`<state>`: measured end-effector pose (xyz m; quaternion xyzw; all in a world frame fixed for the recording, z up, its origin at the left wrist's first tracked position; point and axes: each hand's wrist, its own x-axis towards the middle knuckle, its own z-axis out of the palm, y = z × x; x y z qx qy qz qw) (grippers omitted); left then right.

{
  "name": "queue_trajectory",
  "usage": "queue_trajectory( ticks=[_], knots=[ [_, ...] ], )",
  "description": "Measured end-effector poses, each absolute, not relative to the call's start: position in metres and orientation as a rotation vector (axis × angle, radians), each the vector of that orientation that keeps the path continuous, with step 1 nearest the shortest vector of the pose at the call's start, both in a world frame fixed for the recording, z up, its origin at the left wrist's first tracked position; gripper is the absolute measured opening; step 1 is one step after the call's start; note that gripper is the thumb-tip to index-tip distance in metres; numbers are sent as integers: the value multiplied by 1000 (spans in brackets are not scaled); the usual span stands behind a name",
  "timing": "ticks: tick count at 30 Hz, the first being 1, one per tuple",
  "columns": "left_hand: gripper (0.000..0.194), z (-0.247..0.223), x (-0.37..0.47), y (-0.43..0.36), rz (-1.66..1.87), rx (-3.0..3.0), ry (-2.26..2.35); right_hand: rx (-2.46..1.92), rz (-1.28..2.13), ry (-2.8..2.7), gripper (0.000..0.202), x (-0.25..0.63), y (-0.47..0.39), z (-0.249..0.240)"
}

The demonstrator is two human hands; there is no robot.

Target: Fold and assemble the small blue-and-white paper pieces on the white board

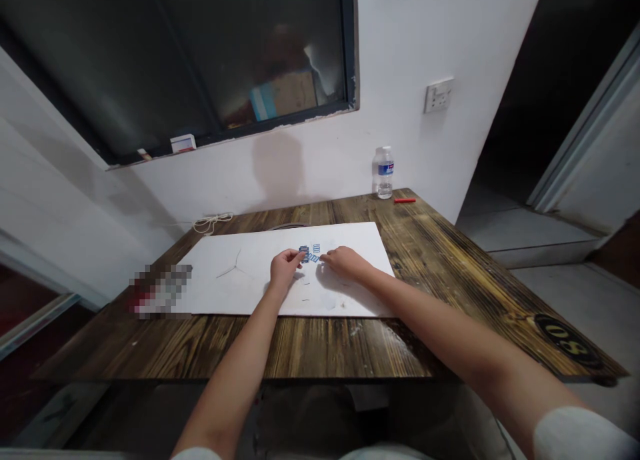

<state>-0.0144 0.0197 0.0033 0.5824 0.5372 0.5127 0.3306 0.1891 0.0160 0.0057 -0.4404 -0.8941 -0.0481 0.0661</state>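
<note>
Two tabletop digits read "08"; the left hand pinches a blue piece, the right hand's grip unclear.

On a white board lying on the wooden desk, the left hand has its fingers at a small dark blue piece. The right hand is at a light blue strip. Farther back, a clear bottle stands near a red stick.

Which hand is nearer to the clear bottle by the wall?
The right hand. It is over the white surface, nearer the person than the bottle and left of it; the left hand is there too, but farther left.
</note>
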Motion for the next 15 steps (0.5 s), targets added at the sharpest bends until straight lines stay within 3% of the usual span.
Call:
queue_trajectory(
  ticks=[15],
  knots=[
    [39,3,-14,20,1356,1524,1397,-1303,-163,-2695,24,191,19,3]
  ],
)
